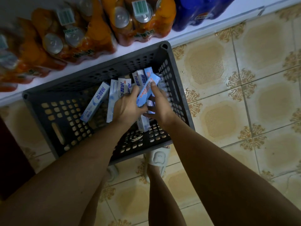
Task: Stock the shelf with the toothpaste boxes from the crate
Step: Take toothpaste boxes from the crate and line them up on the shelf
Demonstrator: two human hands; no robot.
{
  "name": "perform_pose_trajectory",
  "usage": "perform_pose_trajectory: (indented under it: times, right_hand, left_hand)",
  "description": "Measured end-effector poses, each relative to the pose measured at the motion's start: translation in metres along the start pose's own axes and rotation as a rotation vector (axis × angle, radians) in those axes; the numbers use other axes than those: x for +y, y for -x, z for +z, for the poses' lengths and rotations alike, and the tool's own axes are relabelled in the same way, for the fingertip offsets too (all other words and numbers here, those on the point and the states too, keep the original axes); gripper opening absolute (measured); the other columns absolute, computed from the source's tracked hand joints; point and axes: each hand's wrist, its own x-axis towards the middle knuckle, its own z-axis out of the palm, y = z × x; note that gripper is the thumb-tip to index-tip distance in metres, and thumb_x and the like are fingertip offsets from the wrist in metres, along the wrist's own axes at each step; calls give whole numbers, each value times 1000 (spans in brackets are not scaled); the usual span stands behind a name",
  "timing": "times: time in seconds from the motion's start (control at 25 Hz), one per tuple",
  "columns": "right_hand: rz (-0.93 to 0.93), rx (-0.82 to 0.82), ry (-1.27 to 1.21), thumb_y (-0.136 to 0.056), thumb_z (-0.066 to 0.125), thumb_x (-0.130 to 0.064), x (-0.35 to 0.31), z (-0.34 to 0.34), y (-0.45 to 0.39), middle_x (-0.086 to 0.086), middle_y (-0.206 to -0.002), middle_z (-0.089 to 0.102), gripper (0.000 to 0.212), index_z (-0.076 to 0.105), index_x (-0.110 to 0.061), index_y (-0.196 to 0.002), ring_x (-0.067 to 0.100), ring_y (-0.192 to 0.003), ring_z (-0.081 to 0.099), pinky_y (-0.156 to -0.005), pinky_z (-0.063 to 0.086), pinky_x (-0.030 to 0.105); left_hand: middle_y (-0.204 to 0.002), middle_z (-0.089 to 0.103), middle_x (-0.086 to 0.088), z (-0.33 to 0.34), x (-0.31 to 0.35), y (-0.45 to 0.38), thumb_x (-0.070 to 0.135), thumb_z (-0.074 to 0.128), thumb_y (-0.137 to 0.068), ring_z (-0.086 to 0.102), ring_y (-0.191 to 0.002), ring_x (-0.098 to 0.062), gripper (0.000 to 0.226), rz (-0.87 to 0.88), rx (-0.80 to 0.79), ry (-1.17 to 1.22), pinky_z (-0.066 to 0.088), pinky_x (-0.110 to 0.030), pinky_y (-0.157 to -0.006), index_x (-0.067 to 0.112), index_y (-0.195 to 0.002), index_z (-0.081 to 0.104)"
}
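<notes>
Lighting: dim, warm. Motion blur on right hand [160, 104] and far-left drink packs [19, 62]. Wide-angle bending at edges. Arms shadowed.

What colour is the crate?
Dark grey, with perforated walls; the crate shows in the head view.

Dark grey crate [172, 82] with grid of small holes. Toothpaste boxes [96, 101] inside: white and pale blue, dark blue lettering; raised box [147, 89] pale blue with red-pink print. White shelf [91, 61]. Orange shrink-wrapped can packs [91, 35], silver can tops, white and green barcode tags [139, 7]. Deep blue pack [198, 12] with round red, white and blue logo. Beige floor tiles [254, 98], tan octagon centres, brown floral corner motifs. Off-white slipper [157, 159].
</notes>
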Motion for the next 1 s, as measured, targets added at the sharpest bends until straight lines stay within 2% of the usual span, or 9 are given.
perform_pose_trajectory:
  times: [0.12,0.24,0.32,0.48,0.56,0.64,0.76,0.92,1.0]
  right_hand:
    - [-85,56,-40,-93,60,-45,-8,20,15,2,-111,66,40,48,-25,-126,23,-96,68,-79,59,42]
    - [-124,99,-120,-96,60,-33,-11,26,31,11,-107,69,26,60,-15,-114,27,-97,69,-75,60,41]
    - [-99,51,-162,-96,58,-36,-15,25,45,13,-107,68,31,62,-11,-115,26,-95,71,-80,60,43]
    - [-106,-29,-154,-99,53,-36,-34,31,89,11,-102,69,26,61,-13,-107,27,-98,70,-86,58,46]
    - [-128,-69,-158,-100,52,-35,-50,38,116,9,-98,70,25,62,-13,-104,28,-99,69,-88,57,46]
    - [-148,-123,-114,-99,52,-35,-68,46,145,10,-103,70,27,61,-11,-108,28,-105,67,-91,56,47]
    - [-176,-231,125,-97,55,-35,-101,62,196,6,-106,70,24,64,-14,-107,21,-104,65,-95,52,42]
    - [-189,-393,522,-94,59,-41,-147,97,295,-1,-106,72,26,64,-20,-108,16,-105,62,-96,46,40]
    - [-180,-476,607,-93,55,-53,-162,114,345,-2,-115,70,39,62,-24,-117,16,-114,60,-98,46,44]
  left_hand:
    - [-107,62,-6,-28,-1,7,31,72,-78,53,-105,-27,46,141,-1,-136,38,-33,-70,16,-114,48]
    - [-110,63,0,-59,0,15,41,67,-86,55,-101,-20,46,229,12,74,44,-35,-77,26,-121,42]
    - [-110,64,3,-83,2,12,55,45,-95,62,-96,-18,33,100,-110,317,51,-39,-78,33,-120,40]
    - [-142,49,-6,-136,3,5,71,19,-94,53,-125,-28,69,-407,-543,680,39,-50,-107,21,-123,55]
    - [-143,49,-3,-170,8,16,77,25,-88,58,-119,-26,79,-478,-755,755,51,-46,-96,19,-139,45]
    - [-130,61,-4,-206,22,38,70,36,-90,64,-106,-23,70,-432,-892,767,58,-36,-80,19,-136,48]
    - [-128,63,-13,-255,38,72,44,55,-89,61,-107,-26,48,-323,-1021,749,55,-39,-88,20,-130,54]
    - [-127,66,-12,-344,61,130,19,70,-77,65,-113,-23,57,-309,-1031,638,54,-44,-93,12,-131,53]
    - [-118,70,-11,-385,73,164,10,70,-74,69,-105,-22,48,-287,-987,744,56,-43,-91,11,-121,62]
